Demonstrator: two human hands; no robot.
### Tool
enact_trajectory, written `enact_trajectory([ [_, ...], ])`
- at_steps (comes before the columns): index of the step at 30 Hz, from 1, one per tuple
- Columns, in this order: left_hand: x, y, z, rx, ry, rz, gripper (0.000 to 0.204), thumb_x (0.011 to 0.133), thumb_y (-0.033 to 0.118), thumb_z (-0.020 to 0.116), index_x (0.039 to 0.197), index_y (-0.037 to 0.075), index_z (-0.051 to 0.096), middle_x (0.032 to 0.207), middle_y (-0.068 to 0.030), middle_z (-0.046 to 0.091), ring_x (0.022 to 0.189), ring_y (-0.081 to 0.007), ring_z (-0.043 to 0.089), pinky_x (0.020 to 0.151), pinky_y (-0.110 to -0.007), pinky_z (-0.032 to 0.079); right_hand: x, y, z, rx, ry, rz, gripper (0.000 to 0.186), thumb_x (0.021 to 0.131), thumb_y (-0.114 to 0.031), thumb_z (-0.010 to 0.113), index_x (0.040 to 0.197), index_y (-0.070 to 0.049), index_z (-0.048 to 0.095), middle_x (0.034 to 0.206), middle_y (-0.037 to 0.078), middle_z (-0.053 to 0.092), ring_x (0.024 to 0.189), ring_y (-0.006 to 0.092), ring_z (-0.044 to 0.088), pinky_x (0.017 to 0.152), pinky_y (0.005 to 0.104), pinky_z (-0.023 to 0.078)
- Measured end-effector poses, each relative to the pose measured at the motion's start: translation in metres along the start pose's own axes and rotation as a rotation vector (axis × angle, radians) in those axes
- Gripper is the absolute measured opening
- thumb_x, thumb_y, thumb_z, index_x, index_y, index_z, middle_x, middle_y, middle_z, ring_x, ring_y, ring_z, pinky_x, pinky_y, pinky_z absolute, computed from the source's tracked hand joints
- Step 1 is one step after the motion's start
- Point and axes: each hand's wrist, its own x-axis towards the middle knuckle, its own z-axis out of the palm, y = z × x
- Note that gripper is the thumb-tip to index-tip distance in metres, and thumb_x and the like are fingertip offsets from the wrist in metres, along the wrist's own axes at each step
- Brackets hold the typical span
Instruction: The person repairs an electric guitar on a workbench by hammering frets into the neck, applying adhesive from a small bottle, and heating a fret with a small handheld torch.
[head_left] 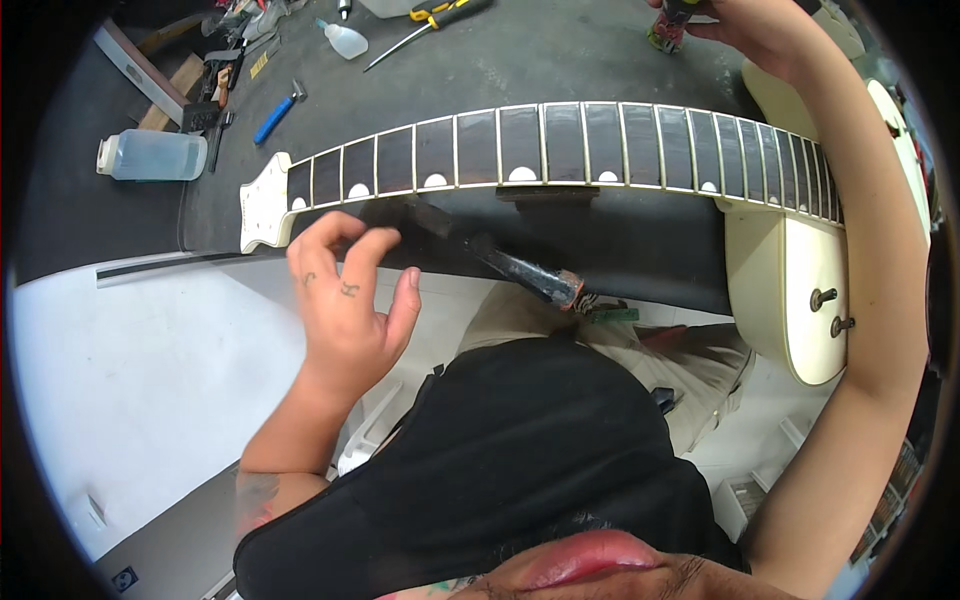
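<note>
An electric guitar lies across the dark bench, its cream body (757,270) at the right and its white headstock (263,205) at the left. The neck has a dark fretboard (435,152) with pale half-round inlays. Just below the headstock end, my left hand (345,295) hovers with bent fingers apart and nothing in it. Reaching past the guitar body, my right hand (765,35) grips a small colourful bottle (666,34) with a dark top, partly cut off by the upper edge. A scraper with a black handle (530,275) lies below the neck at the bench edge.
Under the neck sits a dark support block (548,195). Farther back are a blue-handled tool (274,120), a white dropper bottle (345,40) and yellow-black cutters (440,14). A clear bottle of bluish liquid (155,156) is at the left, near assorted tools.
</note>
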Motion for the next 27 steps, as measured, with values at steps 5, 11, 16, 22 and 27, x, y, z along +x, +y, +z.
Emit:
enact_trajectory([
  [5, 0.004, -0.021, 0.038, -0.015, 0.127, -0.053, 0.034, 0.085, 0.001, 0.076, 0.119, 0.001, 0.069, 0.12, -0.0175, 0.062, 0.108, -0.0345, 0.062, 0.093, -0.04, 0.05, -0.007, -0.005, 0.001, 0.001, 0.01, -0.013, 0.02, 0.103, -0.024, 0.066, 0.103, -0.004, 0.071, 0.1, 0.006, 0.069, 0.092, 0.0149, 0.062, 0.08, 0.032, 0.052],
  [11, -0.007, -0.025, -0.01, -0.226, -0.014, -0.058, 0.041, 0.079, -0.004, 0.08, 0.117, 0.006, 0.071, 0.121, -0.017, 0.066, 0.104, -0.0337, 0.067, 0.086, -0.04, 0.054, -0.002, -0.001, 0.003, -0.026, 0.067, 0.018, 0.021, 0.101, -0.024, 0.068, 0.103, -0.003, 0.071, 0.099, 0.006, 0.069, 0.087, 0.0157, 0.064, 0.075, 0.0312, 0.053],
  [16, -0.015, -0.031, -0.033, -0.737, -0.098, -0.015, 0.054, 0.08, 0.0, 0.083, 0.128, 0.003, 0.06, 0.121, -0.0173, 0.068, 0.108, -0.0303, 0.068, 0.093, -0.04, 0.054, -0.014, -0.004, -0.003, -0.073, -0.023, -0.047, 0.029, 0.103, -0.03, 0.063, 0.109, -0.002, 0.07, 0.105, 0.007, 0.068, 0.098, 0.0188, 0.061, 0.085, 0.0382, 0.051],
  [22, 0.04, -0.003, -0.017, -1.386, 0.08, 0.234, 0.061, 0.086, 0.032, 0.083, 0.132, 0.008, 0.05, 0.104, -0.0184, 0.061, 0.108, -0.0354, 0.059, 0.106, -0.058, 0.045, -0.006, -0.004, -0.002, -0.163, 0.018, -0.027, 0.04, 0.104, -0.032, 0.061, 0.127, 0.0, 0.067, 0.134, 0.013, 0.062, 0.121, 0.0262, 0.058, 0.1, 0.0426, 0.05],
  [27, 0.136, 0.014, -0.045, -1.404, -0.059, 0.506, 0.049, 0.081, 0.027, 0.069, 0.121, 0.005, 0.054, 0.107, -0.0172, 0.051, 0.098, -0.0323, 0.061, 0.108, -0.059, 0.048, -0.021, -0.007, -0.004, -0.139, -0.032, -0.054, 0.042, 0.104, -0.032, 0.061, 0.13, 0.001, 0.066, 0.14, 0.016, 0.06, 0.124, 0.0278, 0.057, 0.104, 0.0449, 0.048],
])
